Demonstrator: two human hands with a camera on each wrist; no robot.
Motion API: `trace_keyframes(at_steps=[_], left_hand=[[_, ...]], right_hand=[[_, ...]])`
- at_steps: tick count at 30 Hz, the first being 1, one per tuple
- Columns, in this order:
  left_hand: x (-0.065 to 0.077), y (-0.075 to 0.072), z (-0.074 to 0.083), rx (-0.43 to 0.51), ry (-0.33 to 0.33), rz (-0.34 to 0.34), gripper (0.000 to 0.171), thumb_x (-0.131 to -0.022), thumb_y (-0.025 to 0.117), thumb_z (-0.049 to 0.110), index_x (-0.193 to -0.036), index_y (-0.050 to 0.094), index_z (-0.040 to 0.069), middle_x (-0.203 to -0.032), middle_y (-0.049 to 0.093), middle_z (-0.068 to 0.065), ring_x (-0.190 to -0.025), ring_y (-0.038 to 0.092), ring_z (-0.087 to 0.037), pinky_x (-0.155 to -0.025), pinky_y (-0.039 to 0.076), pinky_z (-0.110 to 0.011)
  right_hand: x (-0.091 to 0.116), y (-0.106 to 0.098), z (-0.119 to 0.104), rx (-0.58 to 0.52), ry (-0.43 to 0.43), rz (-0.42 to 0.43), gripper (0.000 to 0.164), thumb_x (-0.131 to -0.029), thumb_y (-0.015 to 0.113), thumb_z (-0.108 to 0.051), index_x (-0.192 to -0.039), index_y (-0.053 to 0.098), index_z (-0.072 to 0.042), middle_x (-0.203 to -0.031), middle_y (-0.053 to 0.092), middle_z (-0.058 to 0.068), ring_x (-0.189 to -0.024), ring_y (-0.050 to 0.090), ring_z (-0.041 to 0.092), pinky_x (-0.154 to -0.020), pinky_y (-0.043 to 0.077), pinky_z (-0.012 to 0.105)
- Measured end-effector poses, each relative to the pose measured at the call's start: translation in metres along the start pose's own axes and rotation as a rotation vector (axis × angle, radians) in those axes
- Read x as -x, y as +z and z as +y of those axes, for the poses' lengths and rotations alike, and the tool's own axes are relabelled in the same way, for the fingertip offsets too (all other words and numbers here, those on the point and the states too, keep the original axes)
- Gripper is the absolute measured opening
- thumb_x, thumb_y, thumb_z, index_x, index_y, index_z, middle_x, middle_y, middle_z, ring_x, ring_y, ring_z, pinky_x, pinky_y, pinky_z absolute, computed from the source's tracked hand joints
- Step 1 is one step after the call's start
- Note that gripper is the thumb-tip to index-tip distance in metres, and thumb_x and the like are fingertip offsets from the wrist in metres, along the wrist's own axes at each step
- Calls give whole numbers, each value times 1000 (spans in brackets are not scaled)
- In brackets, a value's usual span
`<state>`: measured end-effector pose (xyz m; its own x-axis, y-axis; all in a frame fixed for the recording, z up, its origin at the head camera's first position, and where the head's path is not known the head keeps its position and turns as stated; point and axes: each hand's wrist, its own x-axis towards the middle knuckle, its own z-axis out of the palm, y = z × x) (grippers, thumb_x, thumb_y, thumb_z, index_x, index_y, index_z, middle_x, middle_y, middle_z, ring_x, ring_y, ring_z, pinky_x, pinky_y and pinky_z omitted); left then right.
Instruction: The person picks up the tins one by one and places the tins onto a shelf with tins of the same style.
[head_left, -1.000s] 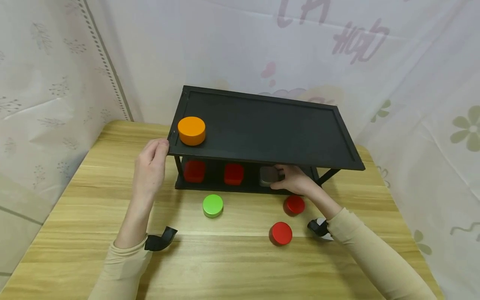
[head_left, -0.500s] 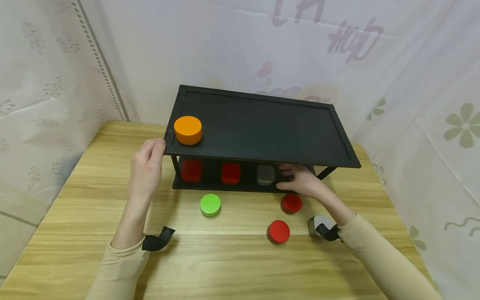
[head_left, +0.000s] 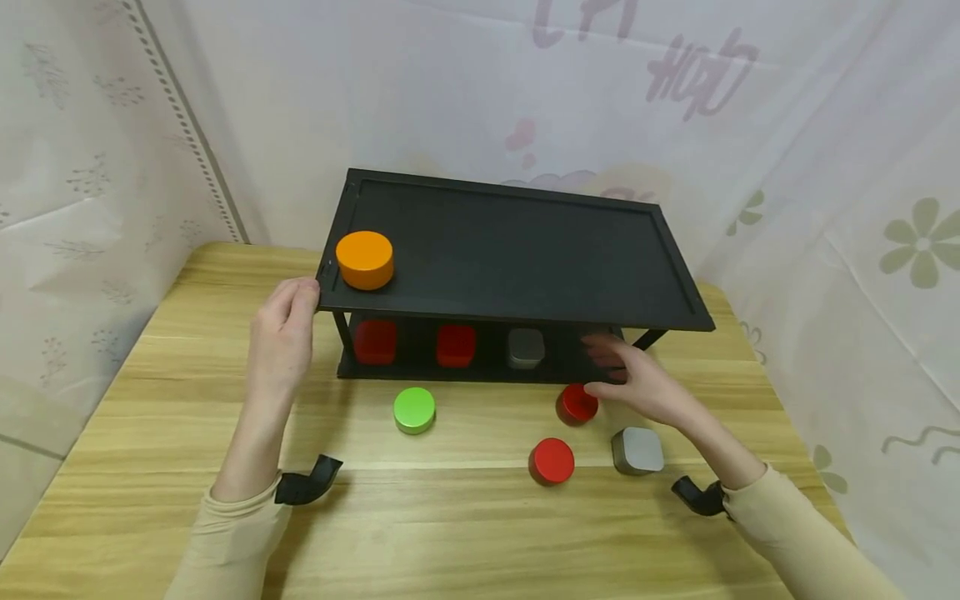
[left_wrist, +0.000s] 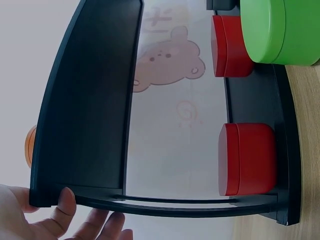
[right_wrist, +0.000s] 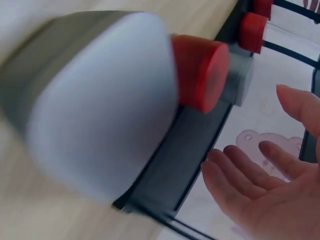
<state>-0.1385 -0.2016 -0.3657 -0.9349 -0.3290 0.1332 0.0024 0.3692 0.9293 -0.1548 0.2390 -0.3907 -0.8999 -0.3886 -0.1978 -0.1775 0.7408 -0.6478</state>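
Observation:
A black two-tier shelf rack (head_left: 510, 250) stands on the table. At its front left corner my left hand (head_left: 279, 337) grips the top board, with fingers and thumb around the edge in the left wrist view. On the lower tier sit two red square tins (head_left: 455, 346) and a grey square tin (head_left: 526, 348). My right hand (head_left: 637, 383) hovers by the lower tier's right end, fingers spread, holding nothing. Its thumb overlaps a red round tin (head_left: 577, 406) in the head view; I cannot tell whether they touch. An orange round tin (head_left: 365, 261) rests on the top board's left end.
On the wooden table (head_left: 420, 533) before the rack stand a green round tin (head_left: 414, 410), another red round tin (head_left: 552, 462) and a silver square tin (head_left: 639, 451). Patterned cloth (head_left: 450, 92) hangs behind and at both sides. A black strap (head_left: 699, 497) sticks out from the right wrist.
My right hand has let go of the grey square tin on the lower tier and drawn back to the right, uncovering the silver tin. The left hand keeps its grip.

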Motion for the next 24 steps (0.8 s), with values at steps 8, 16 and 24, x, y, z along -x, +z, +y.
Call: trace_keyframes(at_steps=[8,16,24], left_hand=[[0,-1,0,-9,-7,13,44,-99,37,41,-112,65,10,-113,61,0,-103,51,-2,-93,40,-27],[0,1,1,-17,-11,12,46,-99,36,42,-115,65,11,-116,61,-1,-105,52,-3,-95,40,-29],[0,1,0,-17,-20,2,46,-99,35,43,-116,65,13,-114,60,3,-103,51,-4,-93,39,-28]], right_hand=[[26,-6,23,10,-21,29,65,-84,71,-32,-140,41,-20,-138,50,7,-122,53,32,-97,46,52],[48,-10,42,51,-27,39,63,-83,71,-37,-138,43,-22,-134,54,3,-118,56,29,-94,49,50],[65,-8,56,41,-58,53,64,-82,72,-35,-139,42,-25,-136,53,6,-119,56,26,-93,49,48]])
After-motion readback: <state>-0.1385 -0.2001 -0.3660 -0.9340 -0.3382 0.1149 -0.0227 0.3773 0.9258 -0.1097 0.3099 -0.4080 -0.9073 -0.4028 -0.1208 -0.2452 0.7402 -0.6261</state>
